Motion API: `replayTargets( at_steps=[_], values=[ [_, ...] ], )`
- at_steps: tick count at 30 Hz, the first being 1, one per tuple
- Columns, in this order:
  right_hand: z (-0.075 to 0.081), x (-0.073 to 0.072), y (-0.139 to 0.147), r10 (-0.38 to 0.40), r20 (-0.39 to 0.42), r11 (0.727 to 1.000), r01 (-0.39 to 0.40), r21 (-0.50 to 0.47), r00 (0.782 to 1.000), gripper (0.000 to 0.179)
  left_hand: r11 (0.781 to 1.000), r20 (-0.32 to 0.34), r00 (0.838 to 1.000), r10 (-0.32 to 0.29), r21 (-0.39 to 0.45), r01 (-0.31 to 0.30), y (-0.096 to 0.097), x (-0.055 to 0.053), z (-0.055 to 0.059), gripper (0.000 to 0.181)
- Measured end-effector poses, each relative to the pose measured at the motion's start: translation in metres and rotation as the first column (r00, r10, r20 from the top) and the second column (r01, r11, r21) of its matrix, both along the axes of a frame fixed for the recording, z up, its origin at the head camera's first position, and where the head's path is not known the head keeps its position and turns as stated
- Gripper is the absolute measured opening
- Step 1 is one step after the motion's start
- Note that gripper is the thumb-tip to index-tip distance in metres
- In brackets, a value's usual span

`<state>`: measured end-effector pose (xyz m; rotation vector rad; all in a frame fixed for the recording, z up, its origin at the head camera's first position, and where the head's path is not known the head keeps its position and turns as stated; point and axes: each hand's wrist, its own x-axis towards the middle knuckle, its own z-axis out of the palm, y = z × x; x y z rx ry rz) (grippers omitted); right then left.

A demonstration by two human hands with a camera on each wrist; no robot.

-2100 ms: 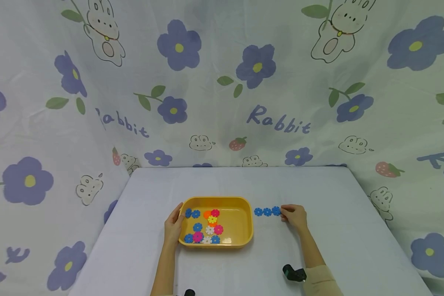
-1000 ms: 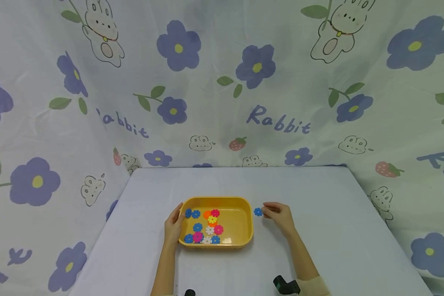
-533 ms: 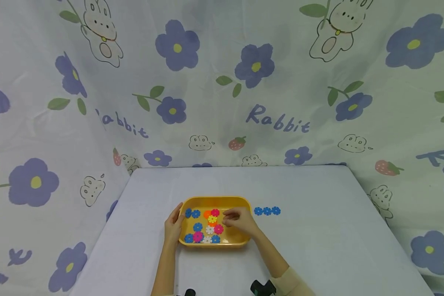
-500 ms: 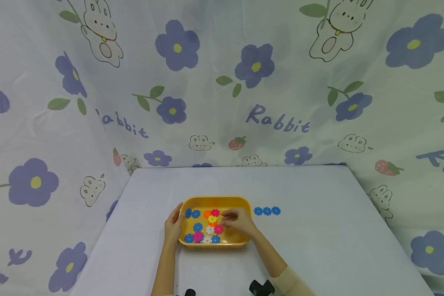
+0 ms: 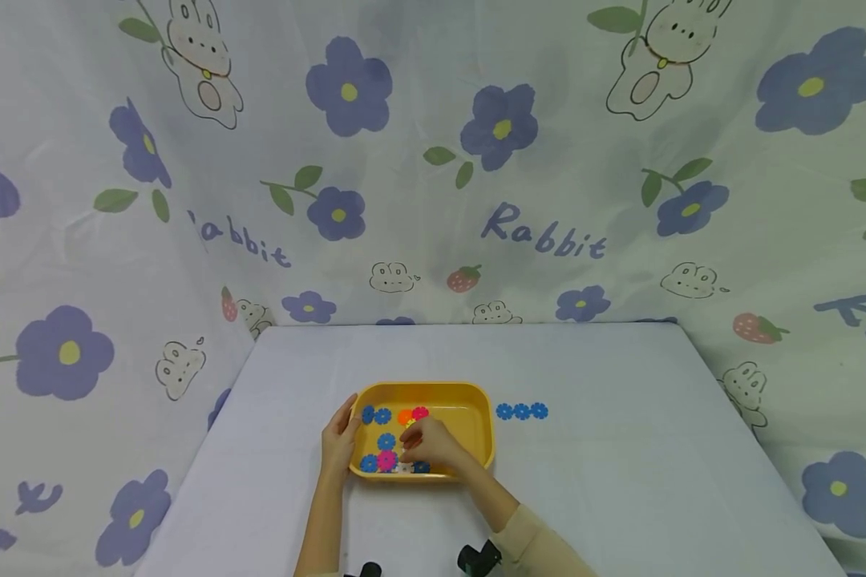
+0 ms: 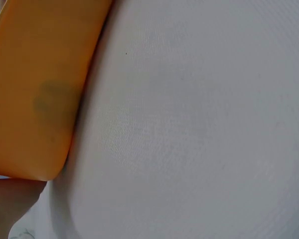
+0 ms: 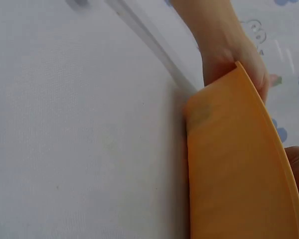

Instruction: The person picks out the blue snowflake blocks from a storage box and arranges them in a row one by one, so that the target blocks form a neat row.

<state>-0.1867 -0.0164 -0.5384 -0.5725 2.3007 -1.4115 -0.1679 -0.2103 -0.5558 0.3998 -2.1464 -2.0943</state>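
Observation:
My left hand (image 5: 339, 437) grips the left end of a yellow plastic tray (image 5: 482, 433), thumb at the rim. My right hand (image 5: 433, 447) is inside the tray with bent fingers, low over a white notched disc. I cannot tell whether the fingertips pinch that disc, mostly hidden by the hand. Beside the hand lie a blue disc (image 5: 386, 441), a pink disc (image 5: 386, 460) and an orange disc (image 5: 405, 417). On the table, right of the tray, three blue notched discs (image 5: 522, 411) form a row. Both wrist views show the tray's outer wall (image 6: 45, 99).
A white cloth (image 5: 621, 449) covers the table. Behind and at the sides hangs a curtain (image 5: 418, 184) printed with rabbits and purple flowers. The tray's raised rim surrounds the loose discs.
My right hand has left the row of blue discs and moved left into the tray, then lower toward the white disc. My left hand has stayed on the tray.

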Motion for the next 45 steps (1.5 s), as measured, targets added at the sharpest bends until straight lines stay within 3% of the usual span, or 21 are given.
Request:
replayTargets(
  at_steps=[12,19,26,29,32,35,39,45],
  values=[
    [-0.002,0.002,-0.011,-0.011,0.149,0.999,0.018,-0.048,0.989,0.018,1.000,-0.008,1.000,-0.002,-0.004,0.002,-0.001,-0.001,-0.001,0.044],
    [-0.001,0.003,-0.019,0.009,0.143,0.999,-0.003,-0.039,0.990,0.016,1.000,-0.013,1.000,-0.004,0.007,0.005,-0.002,-0.002,0.000,0.044],
    [0.001,-0.007,-0.034,-0.129,0.060,0.987,0.134,-0.084,0.990,0.018,1.000,-0.021,1.000,-0.020,0.017,0.021,-0.003,-0.002,0.000,0.044],
    [0.001,-0.013,-0.042,-0.209,0.139,0.963,0.228,-0.141,0.968,0.024,1.000,-0.019,1.000,-0.016,0.015,0.016,-0.003,-0.001,0.001,0.044],
    [-0.001,-0.018,-0.051,-0.274,0.247,0.931,0.321,-0.175,0.929,0.028,1.000,-0.022,1.000,-0.013,0.014,0.013,-0.003,-0.002,0.000,0.044],
    [-0.003,-0.021,-0.060,-0.314,0.346,0.899,0.394,-0.191,0.884,0.031,1.000,-0.027,0.999,-0.017,0.016,0.017,-0.003,-0.002,-0.001,0.044],
    [-0.005,-0.024,-0.070,-0.332,0.429,0.869,0.449,-0.206,0.840,0.033,0.999,-0.028,0.999,-0.027,0.016,0.028,-0.003,-0.002,-0.001,0.044],
    [-0.008,-0.026,-0.081,-0.309,0.451,0.862,0.447,-0.239,0.837,0.036,1.000,-0.034,0.999,-0.026,0.010,0.026,-0.003,-0.001,0.000,0.044]
  ],
)
